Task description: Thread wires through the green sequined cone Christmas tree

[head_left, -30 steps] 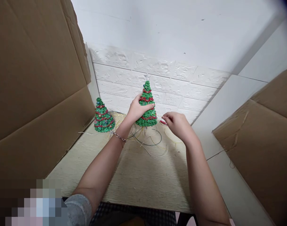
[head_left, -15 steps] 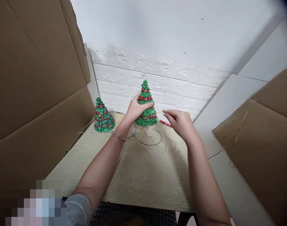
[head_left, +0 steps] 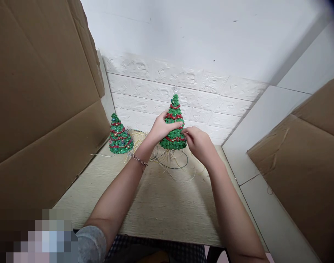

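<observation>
Now | left grip (head_left: pixel 159 129): around taller tree (head_left: pixel 173 135) | right grip (head_left: pixel 198 141): alongside

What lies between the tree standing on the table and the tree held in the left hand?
In the head view, thin tangled strands and the left hand lie between the standing tree and the held tree.

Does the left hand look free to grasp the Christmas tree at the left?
Probably not: the left hand is holding the other Christmas tree, although the way to the left tree looks open above the thin strands.
</observation>
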Available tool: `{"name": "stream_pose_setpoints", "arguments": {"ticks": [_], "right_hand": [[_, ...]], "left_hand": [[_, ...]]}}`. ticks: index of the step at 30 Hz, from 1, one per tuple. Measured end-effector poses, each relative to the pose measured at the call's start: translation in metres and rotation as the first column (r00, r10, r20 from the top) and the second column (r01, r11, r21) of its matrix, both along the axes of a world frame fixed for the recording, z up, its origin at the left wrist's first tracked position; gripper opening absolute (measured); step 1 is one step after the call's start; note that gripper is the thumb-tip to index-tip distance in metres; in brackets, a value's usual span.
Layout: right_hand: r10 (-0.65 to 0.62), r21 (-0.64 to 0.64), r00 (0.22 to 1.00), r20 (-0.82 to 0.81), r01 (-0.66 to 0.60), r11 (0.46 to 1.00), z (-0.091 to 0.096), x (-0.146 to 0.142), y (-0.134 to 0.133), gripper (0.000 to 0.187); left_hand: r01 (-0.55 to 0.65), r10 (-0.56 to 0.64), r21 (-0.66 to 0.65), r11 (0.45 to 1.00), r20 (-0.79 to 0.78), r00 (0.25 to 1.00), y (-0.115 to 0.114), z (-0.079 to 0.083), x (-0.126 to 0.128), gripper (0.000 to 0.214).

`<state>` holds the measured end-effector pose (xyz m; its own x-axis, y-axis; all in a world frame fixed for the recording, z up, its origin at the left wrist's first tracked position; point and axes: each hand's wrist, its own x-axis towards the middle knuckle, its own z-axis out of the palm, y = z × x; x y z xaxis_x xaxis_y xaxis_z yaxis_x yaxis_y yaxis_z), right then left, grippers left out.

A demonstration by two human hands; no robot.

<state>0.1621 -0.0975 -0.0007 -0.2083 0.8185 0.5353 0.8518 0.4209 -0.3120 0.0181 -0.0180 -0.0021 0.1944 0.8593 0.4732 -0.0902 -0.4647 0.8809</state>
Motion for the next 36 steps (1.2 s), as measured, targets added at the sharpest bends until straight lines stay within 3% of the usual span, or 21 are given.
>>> {"name": "stream_pose_setpoints", "arguments": {"ticks": [6, 11, 16, 25, 31, 36], "right_hand": [[-0.039, -0.082, 0.994, -0.105, 0.031, 0.996, -0.006, -0.016, -0.001, 0.03], [0.018, -0.002, 0.979, -0.204, -0.019, 1.0, -0.004, -0.005, 0.001, 0.035], [0.045, 0.097, 0.972, -0.232, -0.023, 0.995, -0.004, 0.01, 0.009, 0.015], [0.067, 0.14, 0.96, -0.273, -0.029, 0.99, -0.016, 0.001, 0.018, 0.014], [0.097, 0.124, 0.963, -0.253, -0.067, 0.99, -0.018, -0.006, 0.018, 0.015], [0.078, 0.008, 0.921, -0.383, -0.082, 0.997, -0.015, 0.002, 0.018, 0.025]], "left_hand": [[0.005, -0.005, -0.001, 1.0, -0.013, 1.0, -0.006, 0.003, 0.004, 0.036], [-0.079, 0.079, -0.016, 0.997, 0.028, 0.996, -0.001, 0.007, -0.006, 0.036], [-0.095, 0.098, -0.037, 0.995, 0.085, 0.992, 0.004, 0.009, -0.013, 0.036], [-0.078, 0.078, -0.002, 0.997, 0.031, 0.996, 0.006, 0.005, -0.01, 0.036], [-0.056, 0.057, 0.019, 0.998, -0.095, 0.994, 0.001, 0.007, -0.009, 0.036], [-0.064, 0.065, 0.018, 0.998, -0.081, 0.995, 0.001, 0.006, -0.01, 0.036]]}}
